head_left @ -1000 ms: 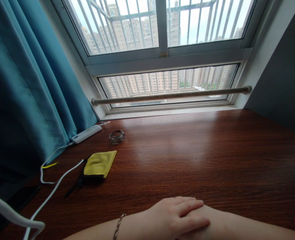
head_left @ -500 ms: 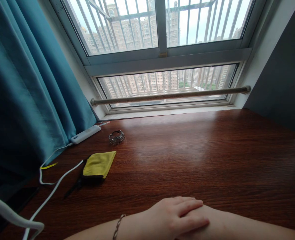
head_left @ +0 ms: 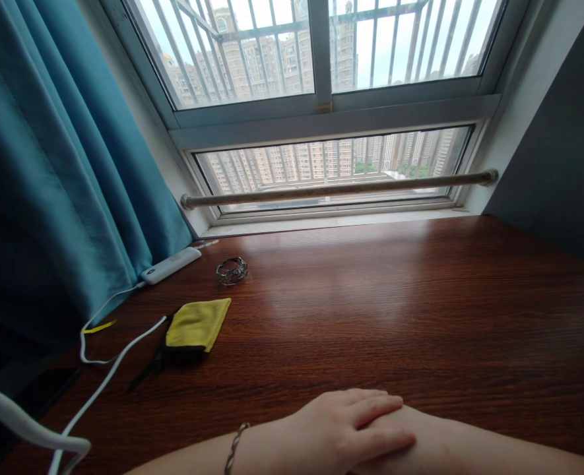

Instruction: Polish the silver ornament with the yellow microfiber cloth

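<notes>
My left hand (head_left: 344, 425) lies on my right hand and wrist (head_left: 427, 432) at the bottom of the view. Its fingers are laid out flat across the skin, and it holds no object. A thin twisted bracelet (head_left: 235, 450) circles my left wrist. My right hand is mostly covered by the left and cut off by the lower edge, so its fingers are hidden. Both arms rest at the near side of the brown wooden tabletop (head_left: 395, 316).
To the left lie a yellow cloth with black edging (head_left: 197, 323), a silvery openwork ring-shaped item (head_left: 231, 271), a white elongated device (head_left: 171, 266) and white cables (head_left: 106, 379). A blue curtain (head_left: 74, 152) hangs there. A horizontal bar (head_left: 341, 189) crosses before the window.
</notes>
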### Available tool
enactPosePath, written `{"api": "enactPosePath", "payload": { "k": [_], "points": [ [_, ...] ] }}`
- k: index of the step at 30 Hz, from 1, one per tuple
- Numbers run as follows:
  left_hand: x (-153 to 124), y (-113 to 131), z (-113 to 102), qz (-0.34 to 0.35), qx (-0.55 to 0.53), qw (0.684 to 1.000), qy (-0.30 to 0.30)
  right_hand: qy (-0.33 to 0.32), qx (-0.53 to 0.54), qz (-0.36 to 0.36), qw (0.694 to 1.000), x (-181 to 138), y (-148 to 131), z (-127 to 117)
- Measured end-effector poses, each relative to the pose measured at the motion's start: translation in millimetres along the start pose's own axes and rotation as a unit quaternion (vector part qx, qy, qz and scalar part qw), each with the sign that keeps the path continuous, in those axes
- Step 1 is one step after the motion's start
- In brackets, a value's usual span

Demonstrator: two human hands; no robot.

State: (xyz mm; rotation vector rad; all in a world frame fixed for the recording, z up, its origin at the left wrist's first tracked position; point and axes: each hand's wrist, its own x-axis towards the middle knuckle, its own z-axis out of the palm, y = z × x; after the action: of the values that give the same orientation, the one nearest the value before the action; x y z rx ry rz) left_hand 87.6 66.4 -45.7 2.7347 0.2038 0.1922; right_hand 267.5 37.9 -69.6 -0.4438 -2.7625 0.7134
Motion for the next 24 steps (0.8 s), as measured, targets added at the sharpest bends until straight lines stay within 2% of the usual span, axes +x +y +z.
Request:
{"api": "enactPosePath", "payload": {
  "k": [9, 18, 24],
  "points": [
    [1.5, 0.1, 0.4, -0.003, 0.008, 1.0, -0.011, -0.001, 0.001, 0.003, 1.0, -1.1, 1.4, 0.7],
    [-0.6, -0.4, 0.8, 0.002, 0.001, 1.0, 0.002, 0.0, -0.005, 0.002, 1.0, -3.4, 2.6, 2.1],
    [0.7, 0.1, 0.6, -0.003, 0.004, 1.0, -0.008, -0.014, -0.021, -0.011, 1.0, -3.4, 22.5, 30.1]
  ]
}}
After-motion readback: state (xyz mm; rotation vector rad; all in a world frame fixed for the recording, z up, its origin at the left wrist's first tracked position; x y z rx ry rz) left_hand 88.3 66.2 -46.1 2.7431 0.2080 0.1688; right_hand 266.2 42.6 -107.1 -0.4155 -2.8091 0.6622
